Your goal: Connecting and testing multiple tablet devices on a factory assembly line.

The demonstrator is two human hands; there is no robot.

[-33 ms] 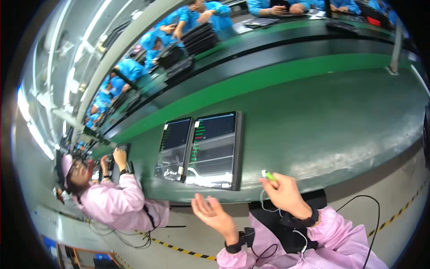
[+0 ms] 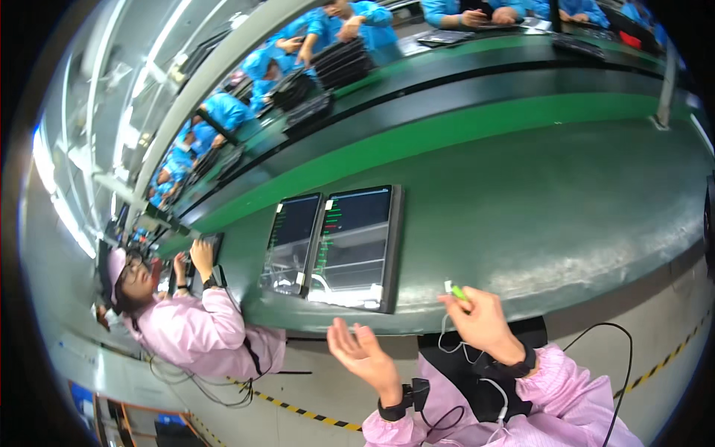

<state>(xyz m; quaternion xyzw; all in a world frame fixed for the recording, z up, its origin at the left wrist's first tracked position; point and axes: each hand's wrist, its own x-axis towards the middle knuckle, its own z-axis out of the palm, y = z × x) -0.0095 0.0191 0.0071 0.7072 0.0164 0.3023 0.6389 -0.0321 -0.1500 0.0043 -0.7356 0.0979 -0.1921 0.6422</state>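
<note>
My right hand (image 2: 480,320) is closed over the table's near edge, pinching a small green plug (image 2: 461,293) with a white tip. A thin white cord (image 2: 445,334) loops down below that hand; its link to the plug is partly hidden by the fingers. To its left, my left hand (image 2: 365,356) is held palm up at the edge, fingers apart and holding nothing. Beyond my left hand lie two tablets, a left tablet (image 2: 292,246) and a right tablet (image 2: 356,257), side by side. Their lit dark screens carry green lines, and the right one also has a red line.
The green table (image 2: 514,201) curves away to both sides. A person in a pink coat (image 2: 194,324) works at its left end. Across a far bench, people in blue (image 2: 365,26) handle dark devices. A metal post (image 2: 665,89) stands at the far right.
My hands sit slightly further right in the picture, the right one still with the plug. The two tablets have stayed in place.
</note>
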